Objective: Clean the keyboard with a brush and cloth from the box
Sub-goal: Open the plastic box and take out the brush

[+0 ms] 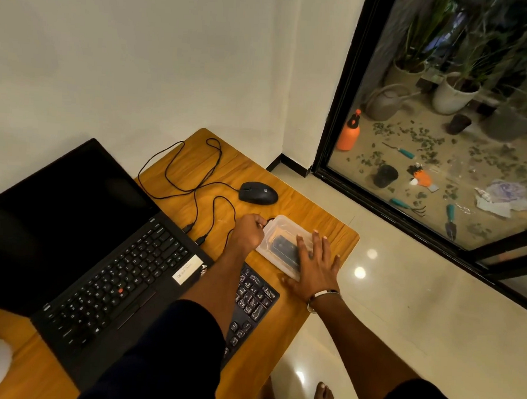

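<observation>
Keyboard [252, 302]: black, flat on the desk [289, 200] at 5 o'clock of the laptop [109, 270], partly under your left forearm.
Box [279, 246]: clear plastic, lid on, just beyond the keyboard at its 12 o'clock; something dark shows inside, but you cannot tell brush from cloth.
Handling: the box looks light, thin-walled and slippery, so pin it and lift the lid at a corner; keys are fragile, so brush lightly.
Left hand [250, 232]: its grip is curled closed at the box's 10 o'clock corner; whether it pinches the lid edge, you cannot tell.
Right hand [315, 263]: fingers spread flat, pressing the lid and near edge.
Mouse [258, 193]: at 11 o'clock of the box, well apart.
</observation>
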